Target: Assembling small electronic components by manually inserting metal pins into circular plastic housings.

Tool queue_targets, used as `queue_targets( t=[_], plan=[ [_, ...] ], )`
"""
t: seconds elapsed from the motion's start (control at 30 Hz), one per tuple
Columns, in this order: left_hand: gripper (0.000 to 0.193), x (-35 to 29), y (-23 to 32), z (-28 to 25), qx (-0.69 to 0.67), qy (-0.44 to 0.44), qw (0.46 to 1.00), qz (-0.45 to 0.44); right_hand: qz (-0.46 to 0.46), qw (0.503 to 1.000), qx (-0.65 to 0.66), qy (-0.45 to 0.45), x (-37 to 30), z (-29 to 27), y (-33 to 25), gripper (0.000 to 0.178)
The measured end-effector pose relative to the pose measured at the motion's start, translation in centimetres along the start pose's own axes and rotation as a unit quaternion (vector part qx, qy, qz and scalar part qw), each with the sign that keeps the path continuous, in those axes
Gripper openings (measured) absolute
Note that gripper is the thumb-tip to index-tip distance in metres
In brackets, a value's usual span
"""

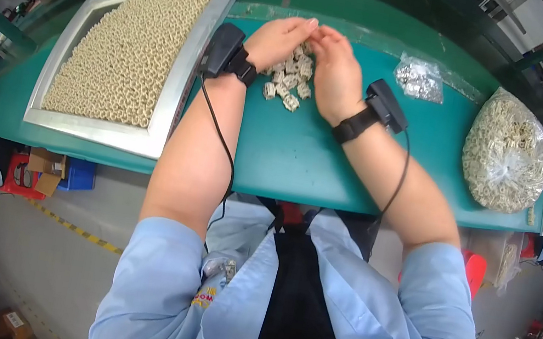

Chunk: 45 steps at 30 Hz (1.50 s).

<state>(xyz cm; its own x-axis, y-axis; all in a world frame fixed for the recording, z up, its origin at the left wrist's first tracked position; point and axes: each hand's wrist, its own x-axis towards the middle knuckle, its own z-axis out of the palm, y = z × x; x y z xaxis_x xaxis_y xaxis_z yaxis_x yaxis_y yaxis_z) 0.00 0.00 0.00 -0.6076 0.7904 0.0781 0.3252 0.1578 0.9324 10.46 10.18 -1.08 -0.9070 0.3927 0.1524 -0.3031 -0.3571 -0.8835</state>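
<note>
A loose pile of small cream-coloured ring-like parts (288, 80) lies on the green tabletop (289, 151), between my hands. My left hand (280, 43) curves around the pile's far left side, with its fingers stretched out. On the far right side my right hand (338, 73) is cupped, its fingers extended. The fingertips of both hands meet beyond the pile. Neither hand visibly grips a part, though the palms and the space under the fingers are partly hidden. Each wrist wears a black strap with a box-shaped device and a cable.
To the left, a metal-framed tray (95, 127) holds many cream rings in rows. A clear bag of small shiny pieces (419, 78) lies at the far right, and a large full plastic bag (508, 155) stands near the right end. Other people sit at both sides.
</note>
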Motion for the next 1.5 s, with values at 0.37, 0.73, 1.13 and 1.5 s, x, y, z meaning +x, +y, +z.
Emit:
queue_targets(
  t=[0.37, 0.73, 1.13, 1.5],
  plan=[
    [0.056, -2.0, 1.1, 2.9, 0.409, 0.068, 0.896, 0.158, -0.027, 0.999, 0.005, 0.044, -2.0, -4.3, -8.7, 0.031],
    [0.058, -2.3, 1.5, 3.4, 0.450, -0.023, 0.889, 0.076, -0.074, 0.982, -0.117, 0.129, -0.6, -11.5, -10.7, 0.026],
    [0.040, -2.7, 3.1, 1.1, 0.377, -0.021, 0.919, 0.113, -0.155, 0.956, -0.232, 0.094, -0.7, -14.1, -10.4, 0.020],
    [0.025, -5.5, 7.3, 2.9, 0.410, -0.099, 0.907, 0.019, -0.267, 0.941, 0.096, -0.187, -0.5, -11.8, -8.5, 0.007]
  ],
)
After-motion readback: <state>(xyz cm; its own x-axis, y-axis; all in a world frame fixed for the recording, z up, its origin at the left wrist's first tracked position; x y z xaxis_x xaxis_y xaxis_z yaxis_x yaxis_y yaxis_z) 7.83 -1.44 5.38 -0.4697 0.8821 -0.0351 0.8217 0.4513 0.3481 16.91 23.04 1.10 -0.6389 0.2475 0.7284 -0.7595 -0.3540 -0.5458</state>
